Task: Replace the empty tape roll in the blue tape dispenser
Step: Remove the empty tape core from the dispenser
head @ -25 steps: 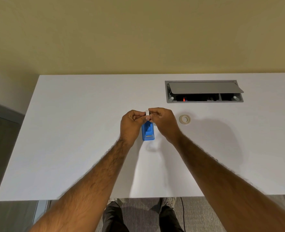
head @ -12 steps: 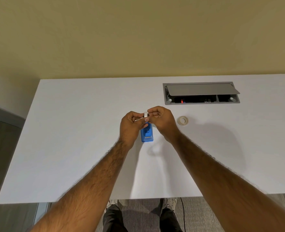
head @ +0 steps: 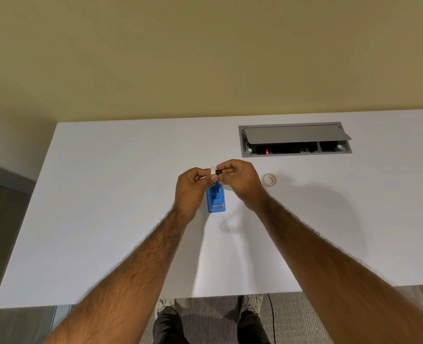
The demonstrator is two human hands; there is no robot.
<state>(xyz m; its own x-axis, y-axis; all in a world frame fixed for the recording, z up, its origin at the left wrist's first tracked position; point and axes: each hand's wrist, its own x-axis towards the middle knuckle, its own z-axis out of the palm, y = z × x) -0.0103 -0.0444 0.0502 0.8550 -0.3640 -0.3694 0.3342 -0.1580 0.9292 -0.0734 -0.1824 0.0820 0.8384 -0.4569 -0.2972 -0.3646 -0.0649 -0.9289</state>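
On the white surface we see the blue tape dispenser lying just below our hands. Left hand pinches a white ring; right hand pinches its black core. A tape roll lies right.

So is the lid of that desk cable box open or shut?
Open: the grey lid is tipped up, and the dark inside of the cable box shows below it.
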